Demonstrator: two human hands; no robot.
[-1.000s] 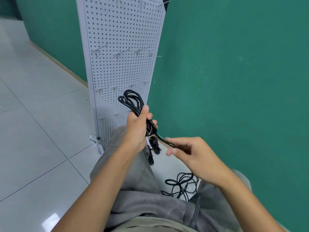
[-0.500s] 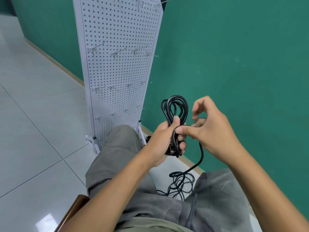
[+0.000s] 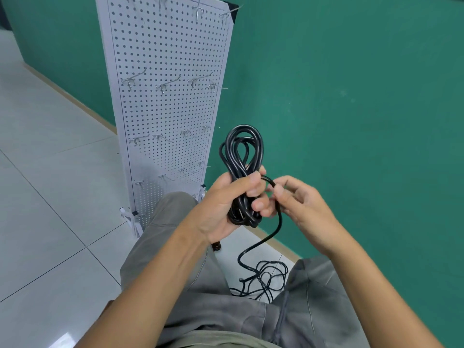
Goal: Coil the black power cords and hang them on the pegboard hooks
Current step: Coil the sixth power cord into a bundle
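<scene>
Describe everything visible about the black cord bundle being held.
The black cord bundle is a smooth, rubbery-looking power cord wound into several long loops. It stands roughly upright, its top loops rising above the left hand, which grips its middle and lower part. The right hand pinches a strand beside the bundle; from there the loose tail drops to a tangle of cord on the floor between the knees. It is not yet on the pegboard.
</scene>
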